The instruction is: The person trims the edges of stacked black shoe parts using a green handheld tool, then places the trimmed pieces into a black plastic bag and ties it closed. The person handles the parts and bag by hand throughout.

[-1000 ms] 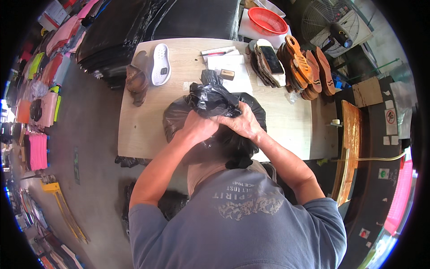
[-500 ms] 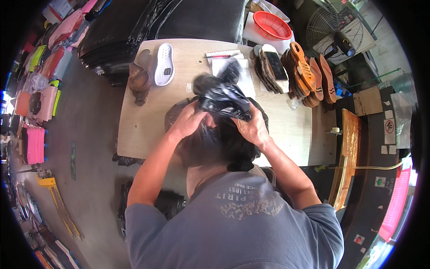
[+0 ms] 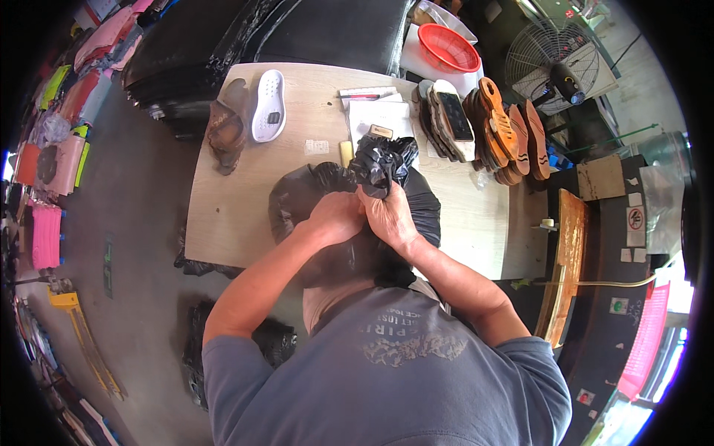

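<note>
A bulging black plastic bag [image 3: 296, 195] stands at the table's near edge, against my body. Its mouth is bunched into a crumpled tuft that sticks up above my hands. My right hand [image 3: 388, 217] is closed round the gathered neck just under this tuft. Pressed against it from the left, my left hand [image 3: 338, 217] is also closed at the neck; its fingertips are partly hidden. What the bag contains cannot be seen.
The wooden table [image 3: 238, 201] carries a white shoe sole [image 3: 268, 108], a brown sandal piece [image 3: 225, 130], papers [image 3: 375, 115], a yellow block [image 3: 346, 153] and stacked insoles [image 3: 494, 123]. A phone [image 3: 454, 117] lies on one stack. Behind are a red basket [image 3: 450, 48] and a fan [image 3: 554, 67].
My hands, formerly apart on the loose bag mouth, have come together at its neck. The plastic above them is now bunched into a tight tuft.
</note>
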The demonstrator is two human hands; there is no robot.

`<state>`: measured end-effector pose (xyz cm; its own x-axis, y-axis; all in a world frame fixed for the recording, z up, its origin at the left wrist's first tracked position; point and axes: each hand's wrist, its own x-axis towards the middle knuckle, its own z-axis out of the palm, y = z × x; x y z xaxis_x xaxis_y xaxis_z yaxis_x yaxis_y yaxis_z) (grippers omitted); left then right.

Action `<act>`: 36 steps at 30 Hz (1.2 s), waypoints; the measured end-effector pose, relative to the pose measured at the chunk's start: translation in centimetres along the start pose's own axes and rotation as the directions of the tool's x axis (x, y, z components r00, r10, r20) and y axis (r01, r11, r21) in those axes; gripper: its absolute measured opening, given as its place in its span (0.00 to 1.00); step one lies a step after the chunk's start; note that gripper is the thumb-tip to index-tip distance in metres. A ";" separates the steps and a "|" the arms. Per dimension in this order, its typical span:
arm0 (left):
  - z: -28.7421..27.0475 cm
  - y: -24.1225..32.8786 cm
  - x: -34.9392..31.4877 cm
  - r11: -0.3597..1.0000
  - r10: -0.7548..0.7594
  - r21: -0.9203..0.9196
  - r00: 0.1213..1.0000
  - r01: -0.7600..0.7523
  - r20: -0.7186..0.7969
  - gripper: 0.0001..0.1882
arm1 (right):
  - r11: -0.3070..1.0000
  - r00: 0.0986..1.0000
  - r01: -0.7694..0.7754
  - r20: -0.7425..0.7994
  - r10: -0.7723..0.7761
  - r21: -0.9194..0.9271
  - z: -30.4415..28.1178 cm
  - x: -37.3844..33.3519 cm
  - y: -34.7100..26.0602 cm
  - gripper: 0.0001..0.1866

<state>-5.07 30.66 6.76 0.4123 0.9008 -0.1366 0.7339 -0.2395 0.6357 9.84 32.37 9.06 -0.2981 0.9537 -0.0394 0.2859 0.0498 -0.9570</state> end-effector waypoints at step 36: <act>-3.3 1.6 -1.0 0.982 0.184 0.109 0.924 -0.156 -0.335 0.19 | 0.430 0.556 0.690 0.807 0.198 -0.582 -10.4 5.1 -7.3 0.14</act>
<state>-6.06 30.60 10.39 0.3354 0.9095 0.2455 0.7149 -0.4154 0.5624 15.65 39.97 18.86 -0.8441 0.3011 -0.4436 0.4468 0.8524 -0.2717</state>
